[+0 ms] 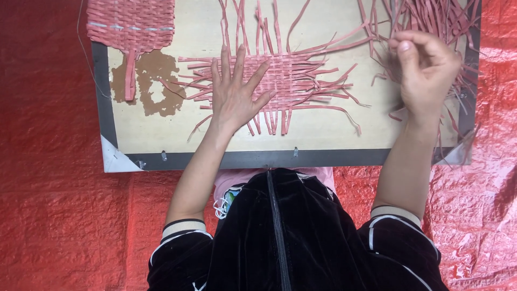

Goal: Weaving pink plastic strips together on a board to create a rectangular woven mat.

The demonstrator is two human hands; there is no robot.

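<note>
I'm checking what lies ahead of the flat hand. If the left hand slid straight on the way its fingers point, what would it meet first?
The left hand lies flat on the woven pink mat, fingers pointing up the board. It would probably first meet the loose pink strips sticking out of the mat's far edge.

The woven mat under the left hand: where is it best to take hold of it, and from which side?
Probably the dense woven middle of the mat, from its near edge. The left hand lies flat there; the loose strips sticking out around it would likely slip or pull out.
</note>
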